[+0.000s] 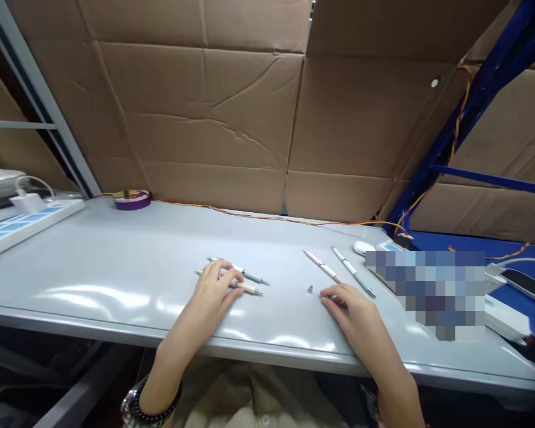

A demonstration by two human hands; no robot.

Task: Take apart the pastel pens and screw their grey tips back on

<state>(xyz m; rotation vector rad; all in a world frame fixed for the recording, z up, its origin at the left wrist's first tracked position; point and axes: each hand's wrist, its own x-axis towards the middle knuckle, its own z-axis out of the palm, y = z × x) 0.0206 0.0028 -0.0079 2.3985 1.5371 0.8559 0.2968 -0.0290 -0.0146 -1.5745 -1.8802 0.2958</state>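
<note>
My left hand (214, 291) lies flat on the grey table (116, 261), fingers stretched over two pens (249, 282) that lie side by side, tips pointing right. My right hand (354, 309) rests on the table with its fingers extended toward the near end of a pink-and-white pen (323, 266). Beside that pen lies a grey-and-white pen (352, 271). A small dark pen tip part (310, 289) sits on the table just left of my right fingertips. Neither hand grips anything.
A purple tape roll (132, 199) sits at the back left, a white power strip (22, 221) at the far left. A thin red-yellow wire (258, 217) runs along the cardboard wall. A white round object (364, 247), a blurred box and a phone (528, 285) lie at the right.
</note>
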